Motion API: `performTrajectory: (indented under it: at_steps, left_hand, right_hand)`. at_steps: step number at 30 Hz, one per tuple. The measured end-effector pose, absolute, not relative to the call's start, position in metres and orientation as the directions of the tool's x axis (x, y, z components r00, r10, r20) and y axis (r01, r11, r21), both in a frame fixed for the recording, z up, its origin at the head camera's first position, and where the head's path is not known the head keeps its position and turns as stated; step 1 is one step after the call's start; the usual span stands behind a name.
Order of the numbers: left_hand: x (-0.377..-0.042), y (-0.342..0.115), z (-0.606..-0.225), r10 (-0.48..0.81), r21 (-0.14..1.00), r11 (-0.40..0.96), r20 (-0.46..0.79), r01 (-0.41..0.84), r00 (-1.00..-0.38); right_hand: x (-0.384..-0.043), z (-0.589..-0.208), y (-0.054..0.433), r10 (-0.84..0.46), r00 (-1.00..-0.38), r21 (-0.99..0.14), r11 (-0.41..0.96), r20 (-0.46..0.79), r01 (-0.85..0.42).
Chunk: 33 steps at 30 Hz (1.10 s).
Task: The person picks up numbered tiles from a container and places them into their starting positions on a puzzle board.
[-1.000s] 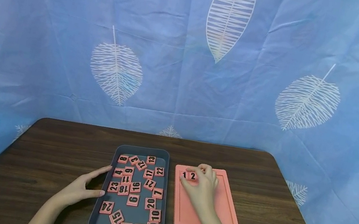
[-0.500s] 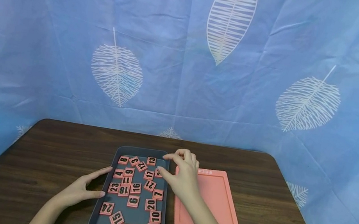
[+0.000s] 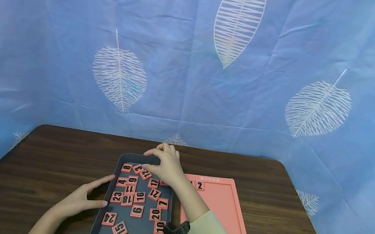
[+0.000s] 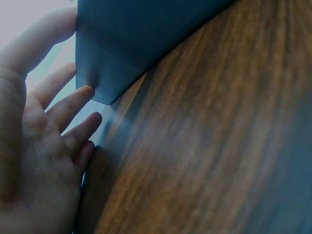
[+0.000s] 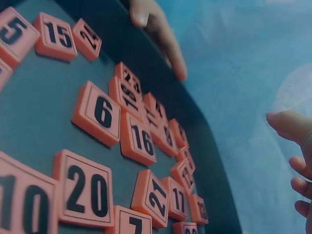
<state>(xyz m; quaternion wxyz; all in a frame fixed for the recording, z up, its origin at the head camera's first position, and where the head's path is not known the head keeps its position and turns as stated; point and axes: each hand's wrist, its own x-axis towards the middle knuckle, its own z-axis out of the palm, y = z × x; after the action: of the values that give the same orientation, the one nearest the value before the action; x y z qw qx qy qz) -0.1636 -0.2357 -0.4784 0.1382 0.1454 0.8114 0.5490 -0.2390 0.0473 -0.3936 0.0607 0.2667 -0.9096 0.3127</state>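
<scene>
A dark grey tray (image 3: 122, 216) holds several pink number tiles, lying at mixed angles. My left hand (image 3: 78, 200) touches the tray's left wall with thumb and index finger spread; in the left wrist view its fingers (image 4: 70, 105) look relaxed. Over the tray's far end hovers my right hand (image 3: 168, 167), thumb and index finger apart with nothing between them. Close to its thumb lie the 3 tile (image 3: 138, 168) and the 12 tile (image 3: 145, 174). The 13 and 22 tiles are mostly hidden beneath this hand in the head view.
Right of the tray lies a pink board (image 3: 219, 213) with a raised rim. Its far left corner holds the 2 tile (image 3: 200, 185) and a partly covered tile beside it. The right forearm crosses the board's left side. Dark wooden tabletop (image 3: 283, 232) surrounds both.
My right hand has moved left from the tiles on the board, across the tray's right edge, to above the tray's far end. The left hand stays at the tray's left wall.
</scene>
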Motion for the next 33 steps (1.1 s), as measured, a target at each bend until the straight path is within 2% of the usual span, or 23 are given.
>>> performTrajectory:
  at_steps: [9,14,26,33]
  left_hand:
    - [-0.161,-0.237,-0.481,0.380,0.923,0.373,-0.061,0.093,-0.923]
    - [-0.161,-0.236,-0.480,0.383,0.925,0.369,-0.061,0.092,-0.922]
    - [-0.160,-0.234,-0.478,0.384,0.922,0.374,-0.055,0.101,-0.922]
    - [-0.161,-0.233,-0.480,0.376,0.920,0.381,-0.067,0.088,-0.924]
  right_hand:
    - [-0.263,-0.414,0.030,-0.487,-0.866,-0.554,0.691,0.118,-0.464]
    - [-0.267,-0.427,0.024,-0.471,-0.880,-0.522,0.737,0.059,-0.429]
    - [-0.265,-0.444,0.011,-0.424,-0.901,-0.305,0.849,0.092,-0.431]
    - [-0.264,-0.448,0.011,-0.411,-0.906,-0.250,0.871,0.101,-0.423]
